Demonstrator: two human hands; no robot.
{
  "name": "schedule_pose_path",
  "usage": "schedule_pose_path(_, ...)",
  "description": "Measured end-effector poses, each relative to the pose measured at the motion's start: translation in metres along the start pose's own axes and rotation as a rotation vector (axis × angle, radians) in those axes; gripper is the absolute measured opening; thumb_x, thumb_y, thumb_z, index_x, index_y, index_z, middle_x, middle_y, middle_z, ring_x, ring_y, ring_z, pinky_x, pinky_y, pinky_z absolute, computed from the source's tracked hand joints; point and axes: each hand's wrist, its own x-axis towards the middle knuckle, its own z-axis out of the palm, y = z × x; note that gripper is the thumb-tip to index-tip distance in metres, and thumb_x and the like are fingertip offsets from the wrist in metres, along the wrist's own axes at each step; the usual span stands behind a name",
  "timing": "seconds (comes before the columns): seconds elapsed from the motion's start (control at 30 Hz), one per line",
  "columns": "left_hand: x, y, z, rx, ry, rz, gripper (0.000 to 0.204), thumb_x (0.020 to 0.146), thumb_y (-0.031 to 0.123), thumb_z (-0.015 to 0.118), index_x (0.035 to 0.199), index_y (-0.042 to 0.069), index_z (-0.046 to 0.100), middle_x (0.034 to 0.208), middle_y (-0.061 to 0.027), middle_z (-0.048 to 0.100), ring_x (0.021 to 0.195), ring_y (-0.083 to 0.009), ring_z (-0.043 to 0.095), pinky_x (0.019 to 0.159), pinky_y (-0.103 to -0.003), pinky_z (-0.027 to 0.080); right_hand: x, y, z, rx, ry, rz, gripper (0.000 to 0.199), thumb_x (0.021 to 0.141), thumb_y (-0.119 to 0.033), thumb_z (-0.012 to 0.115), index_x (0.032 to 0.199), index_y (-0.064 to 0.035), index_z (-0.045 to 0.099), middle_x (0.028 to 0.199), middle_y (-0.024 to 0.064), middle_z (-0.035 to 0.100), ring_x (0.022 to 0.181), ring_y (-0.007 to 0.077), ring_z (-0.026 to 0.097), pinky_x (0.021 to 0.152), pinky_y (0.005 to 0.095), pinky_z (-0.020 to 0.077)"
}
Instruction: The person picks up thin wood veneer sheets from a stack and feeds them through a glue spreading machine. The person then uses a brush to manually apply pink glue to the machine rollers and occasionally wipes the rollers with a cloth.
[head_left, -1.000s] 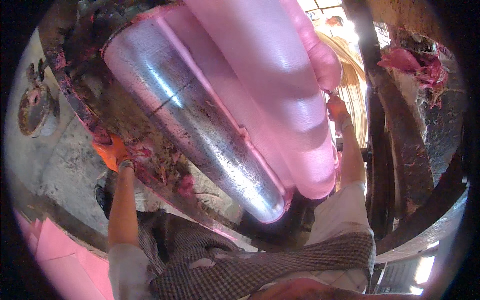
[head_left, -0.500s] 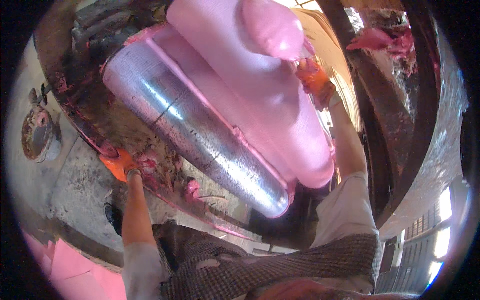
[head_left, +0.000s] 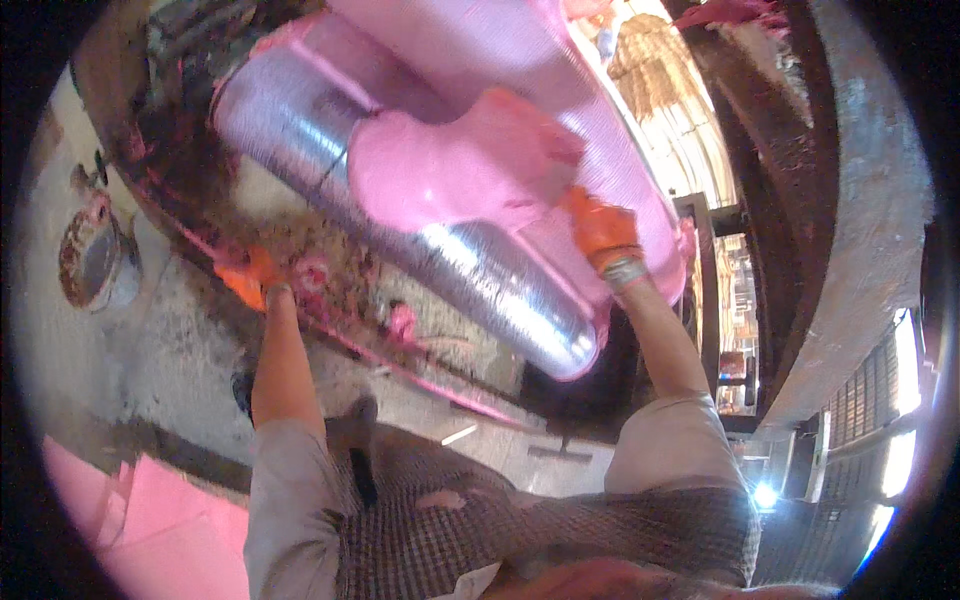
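Workshop setting: grimy concrete floor, rusty round can far to our left. Our left hand, orange-gloved, arm extended, grips the pink-stained edge below the silver cylinder. Our right hand, orange-gloved, arm raised, presses a pink sheet against that cylinder; finger closure unclear. Since half a second ago, this sheet has spread across the cylinder beside the right hand.
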Motion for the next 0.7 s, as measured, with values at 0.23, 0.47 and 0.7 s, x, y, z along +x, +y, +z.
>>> schedule_pose_path(0.23,-0.019,0.039,0.006,0.245,0.133,-0.193,0.055,0.078,0.052,0.068,0.115,0.012,0.055,0.116,-0.0147,0.065,0.1,-0.0388,0.065,0.077,-0.052,0.053,-0.145,0.037,0.087,-0.013,-0.239,0.194,0.036,0.091,-0.023,0.054,0.126,-0.0131,0.049,0.092,0.0151,0.07,0.082,0.0403,0.068,0.073,0.0547,0.0526)
schedule_pose_path(0.47,0.004,0.003,0.015,0.296,0.152,-0.181,0.066,0.077,0.06,0.065,0.124,0.015,0.053,0.114,-0.0148,0.065,0.099,-0.0398,0.065,0.075,-0.052,0.052,-0.227,0.063,0.101,0.144,-0.365,0.509,0.034,0.095,-0.037,0.051,0.119,-0.0124,0.049,0.096,0.0203,0.07,0.086,0.0435,0.068,0.077,0.0539,0.0534)
schedule_pose_path(0.7,-0.008,0.018,0.006,0.279,0.136,-0.149,0.075,0.078,0.06,0.064,0.132,0.009,0.051,0.12,-0.0185,0.064,0.103,-0.0411,0.065,0.08,-0.052,0.053,-0.249,0.081,0.068,0.141,-0.43,0.345,0.029,0.095,-0.028,0.046,0.119,-0.0153,0.054,0.1,0.0189,0.069,0.087,0.0447,0.068,0.075,0.0564,0.0531)
